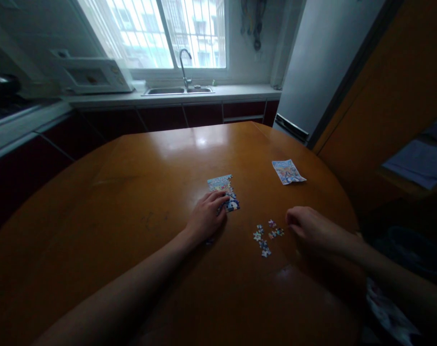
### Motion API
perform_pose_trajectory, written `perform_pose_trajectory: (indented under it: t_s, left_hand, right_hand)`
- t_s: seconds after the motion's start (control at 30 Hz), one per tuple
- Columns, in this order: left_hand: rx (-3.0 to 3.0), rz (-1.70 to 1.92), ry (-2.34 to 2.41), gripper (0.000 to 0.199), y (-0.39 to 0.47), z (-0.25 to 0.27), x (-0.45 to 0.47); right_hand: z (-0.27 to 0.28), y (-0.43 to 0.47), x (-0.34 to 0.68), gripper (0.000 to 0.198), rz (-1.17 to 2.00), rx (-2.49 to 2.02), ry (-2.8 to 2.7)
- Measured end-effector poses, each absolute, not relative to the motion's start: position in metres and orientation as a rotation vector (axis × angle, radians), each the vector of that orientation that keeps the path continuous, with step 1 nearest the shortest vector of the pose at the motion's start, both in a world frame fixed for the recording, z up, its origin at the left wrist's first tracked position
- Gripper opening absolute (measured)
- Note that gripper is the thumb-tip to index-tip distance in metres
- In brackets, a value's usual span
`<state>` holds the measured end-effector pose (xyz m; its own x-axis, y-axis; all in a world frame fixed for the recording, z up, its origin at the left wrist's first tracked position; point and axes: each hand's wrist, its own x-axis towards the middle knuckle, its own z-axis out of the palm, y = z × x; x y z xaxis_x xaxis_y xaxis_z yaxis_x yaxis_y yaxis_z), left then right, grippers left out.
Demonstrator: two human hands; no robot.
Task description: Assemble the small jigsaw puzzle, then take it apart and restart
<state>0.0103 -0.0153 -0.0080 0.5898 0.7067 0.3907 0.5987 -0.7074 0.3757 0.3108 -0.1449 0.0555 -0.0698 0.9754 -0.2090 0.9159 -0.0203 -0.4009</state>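
A partly assembled jigsaw puzzle [222, 182] lies near the middle of the wooden table, with a jagged right edge. My left hand [208, 214] rests on its lower left part, fingers stretched out and covering some of it. Loose puzzle pieces [263, 246], several of them, are scattered to the right of the puzzle. Just right of these, my right hand [305, 223] is closed with curled fingers; whatever they may hold is hidden. Partly under my left wrist, a small dark piece [210, 241] shows on the table.
A creased picture sheet [289, 172] lies at the right of the round-ended table [132, 192]. Beyond are a counter with a sink [164, 91], a faucet [184, 67] and a white microwave [92, 76]. A fridge [322, 57] stands at the back right.
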Motion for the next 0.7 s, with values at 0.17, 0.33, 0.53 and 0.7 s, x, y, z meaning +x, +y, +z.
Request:
perform_pose_trajectory:
  t_s: [0.17, 0.33, 0.53, 0.7]
  left_hand:
    - [2.588, 0.768, 1.097, 0.03, -0.017, -0.005, 0.011]
    - [2.506, 0.867, 1.047, 0.029, -0.015, -0.005, 0.012]
    - [2.356, 1.113, 1.009, 0.024, -0.017, -0.002, 0.013]
    - [2.363, 1.23, 0.932, 0.021, -0.022, 0.002, 0.014]
  right_hand:
    - [0.072, -0.097, 0.304, 0.008, 0.68, -1.787, -1.978]
    - [0.056, -0.044, 0.267, 0.012, 0.998, -1.371, -1.643]
    - [0.02, -0.031, 0.219, 0.019, 1.287, -1.193, -1.287]
    - [0.018, -0.042, 0.213, 0.022, 1.254, -1.204, -1.253]
